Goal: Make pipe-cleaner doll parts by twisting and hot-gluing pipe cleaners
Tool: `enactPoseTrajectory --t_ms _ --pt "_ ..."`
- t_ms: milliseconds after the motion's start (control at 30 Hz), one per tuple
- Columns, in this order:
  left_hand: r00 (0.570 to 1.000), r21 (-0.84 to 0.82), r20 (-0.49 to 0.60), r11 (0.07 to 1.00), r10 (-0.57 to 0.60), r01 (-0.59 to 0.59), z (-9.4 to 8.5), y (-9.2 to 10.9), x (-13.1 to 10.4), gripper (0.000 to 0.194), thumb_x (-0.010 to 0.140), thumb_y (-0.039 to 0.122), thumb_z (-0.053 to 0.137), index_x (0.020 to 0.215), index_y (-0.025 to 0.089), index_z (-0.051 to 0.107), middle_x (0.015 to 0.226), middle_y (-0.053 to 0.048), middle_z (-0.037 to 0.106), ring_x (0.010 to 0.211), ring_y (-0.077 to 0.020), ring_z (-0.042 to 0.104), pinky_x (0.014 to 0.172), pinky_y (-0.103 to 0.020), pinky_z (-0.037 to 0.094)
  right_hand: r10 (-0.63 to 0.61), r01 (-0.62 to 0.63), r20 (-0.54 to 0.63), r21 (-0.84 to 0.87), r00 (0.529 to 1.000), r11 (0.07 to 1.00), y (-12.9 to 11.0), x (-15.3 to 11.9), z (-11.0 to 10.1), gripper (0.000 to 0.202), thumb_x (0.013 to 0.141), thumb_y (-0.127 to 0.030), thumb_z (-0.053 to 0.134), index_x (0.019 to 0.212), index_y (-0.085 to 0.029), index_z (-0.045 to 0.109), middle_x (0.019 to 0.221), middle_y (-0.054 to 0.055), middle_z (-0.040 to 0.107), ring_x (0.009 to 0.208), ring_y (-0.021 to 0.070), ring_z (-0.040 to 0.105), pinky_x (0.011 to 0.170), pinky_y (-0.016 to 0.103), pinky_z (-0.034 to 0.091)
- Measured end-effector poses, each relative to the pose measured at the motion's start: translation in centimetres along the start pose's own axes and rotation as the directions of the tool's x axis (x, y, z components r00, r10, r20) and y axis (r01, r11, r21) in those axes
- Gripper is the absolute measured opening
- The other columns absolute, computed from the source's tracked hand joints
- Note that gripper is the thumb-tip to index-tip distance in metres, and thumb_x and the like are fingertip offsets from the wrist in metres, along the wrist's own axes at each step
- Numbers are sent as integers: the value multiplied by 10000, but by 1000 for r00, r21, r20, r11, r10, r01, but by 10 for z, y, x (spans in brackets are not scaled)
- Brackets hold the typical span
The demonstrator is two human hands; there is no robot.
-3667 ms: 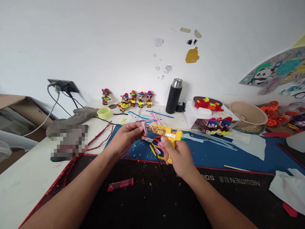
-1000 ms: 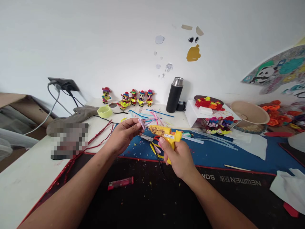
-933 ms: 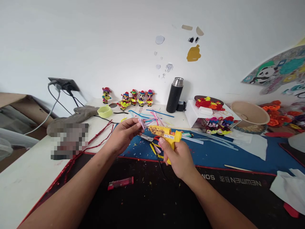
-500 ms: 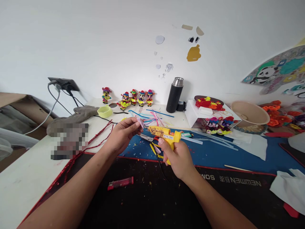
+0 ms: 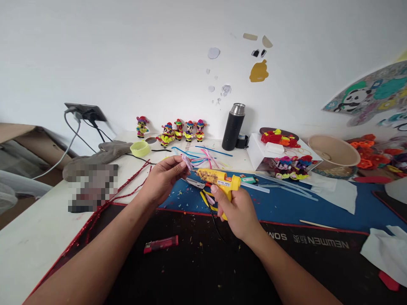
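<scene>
My left hand (image 5: 167,177) pinches a small pale lilac piece (image 5: 187,162) between thumb and fingers. A yellow glue gun (image 5: 219,179) is gripped in my right hand (image 5: 239,208), its brown-stained nozzle pointing left, close to the lilac piece. Whether the nozzle touches the piece I cannot tell. Below and behind the gun lie scissors (image 5: 194,183) and yellow pieces (image 5: 204,198) on the blue mat (image 5: 270,201). Colourful pipe cleaners (image 5: 206,157) are spread behind my hands.
Several small figures (image 5: 178,130) stand by the wall, left of a black flask (image 5: 233,127). A white box (image 5: 259,153) and a beige bowl (image 5: 333,150) are at the right. A red lighter (image 5: 161,244) lies on the black mat; red glittery stems (image 5: 127,184) are at the left.
</scene>
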State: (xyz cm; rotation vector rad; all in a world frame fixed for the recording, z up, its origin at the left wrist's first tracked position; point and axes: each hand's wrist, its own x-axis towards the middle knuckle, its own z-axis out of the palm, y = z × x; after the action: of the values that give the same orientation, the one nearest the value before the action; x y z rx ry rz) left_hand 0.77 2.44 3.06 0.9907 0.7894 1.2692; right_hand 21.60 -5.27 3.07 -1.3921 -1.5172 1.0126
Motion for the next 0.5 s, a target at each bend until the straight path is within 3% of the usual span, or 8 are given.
enactPoseTrajectory --t_ms 500 --pt "999 55 29 998 -19 18 0 0 -2 299 694 386 962 781 162 784 761 -39 689 710 -140 593 682 -241 474 7 -7 -18 15 1000 1000 -5 -1 -1 630 925 -744 542 558 -232 534 396 -9 514 372 132 535 439 241 429"
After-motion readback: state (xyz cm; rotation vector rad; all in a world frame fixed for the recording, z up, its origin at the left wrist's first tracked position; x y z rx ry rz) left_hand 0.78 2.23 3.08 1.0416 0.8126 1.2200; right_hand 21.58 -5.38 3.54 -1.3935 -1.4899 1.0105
